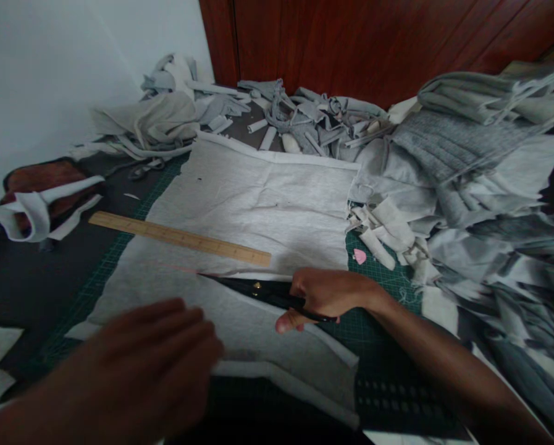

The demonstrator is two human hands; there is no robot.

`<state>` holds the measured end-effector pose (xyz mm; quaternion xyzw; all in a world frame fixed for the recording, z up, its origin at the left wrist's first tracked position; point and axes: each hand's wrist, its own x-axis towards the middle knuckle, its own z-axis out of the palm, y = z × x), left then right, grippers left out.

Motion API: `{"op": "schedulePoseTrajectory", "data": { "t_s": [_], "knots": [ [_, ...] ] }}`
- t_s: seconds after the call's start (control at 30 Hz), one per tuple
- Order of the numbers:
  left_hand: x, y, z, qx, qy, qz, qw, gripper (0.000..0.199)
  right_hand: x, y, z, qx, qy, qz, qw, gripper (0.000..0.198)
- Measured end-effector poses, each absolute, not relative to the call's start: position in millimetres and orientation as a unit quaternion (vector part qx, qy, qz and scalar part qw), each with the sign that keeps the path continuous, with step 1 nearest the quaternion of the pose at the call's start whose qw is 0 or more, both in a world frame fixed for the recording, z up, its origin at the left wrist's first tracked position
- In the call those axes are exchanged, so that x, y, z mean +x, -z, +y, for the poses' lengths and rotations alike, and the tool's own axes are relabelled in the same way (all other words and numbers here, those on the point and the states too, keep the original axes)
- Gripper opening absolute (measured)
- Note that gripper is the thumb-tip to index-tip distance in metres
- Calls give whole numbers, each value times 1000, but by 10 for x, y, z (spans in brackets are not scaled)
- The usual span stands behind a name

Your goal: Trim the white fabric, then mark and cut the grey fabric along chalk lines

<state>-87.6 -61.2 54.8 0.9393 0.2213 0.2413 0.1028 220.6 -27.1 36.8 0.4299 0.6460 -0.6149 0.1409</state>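
My right hand [318, 293] is closed around the handles of black scissors [258, 289], whose tips point left. The blades sit in a cut that runs in from the right edge of a light grey fabric piece [258, 204]. A faint reddish line continues leftward from the tips. Blurred by motion, my left hand [160, 358] is over the near left part of the fabric, fingers stretched out and nothing visible in them. Beyond the cut, a wooden ruler [179, 239] lies slanted on the fabric.
Under the fabric is a green cutting mat [397, 278]. A small pink piece [359, 256] lies on it. Fabric scraps [323, 123] cover the back, and folded grey fabrics [471, 142] are piled at right. A reddish-brown object [40, 179] sits at left, before a white wall.
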Motion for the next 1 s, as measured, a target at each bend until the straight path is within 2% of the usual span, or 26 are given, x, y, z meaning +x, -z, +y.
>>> {"op": "schedulePoseTrajectory", "data": {
  "t_s": [0.1,0.27,0.4,0.53,0.77,1.0],
  "knots": [
    [-1202,-647,213,942,-226,225,109,18,2201,-357,-264,425,624,641,139,66],
    [-1163,-439,1004,942,-179,223,174,26,2181,-361,-261,423,618,646,145,64],
    [-944,-141,1036,960,-115,180,183,26,2182,-348,-257,421,609,656,151,63],
    [-870,53,1011,959,-139,184,165,30,2190,-329,-246,413,620,650,149,63],
    [-886,88,1039,956,-176,165,166,27,2182,-337,-243,409,638,637,143,66],
    [-890,81,1049,952,-175,161,195,26,2184,-358,-251,431,603,652,159,65]
  ]
}}
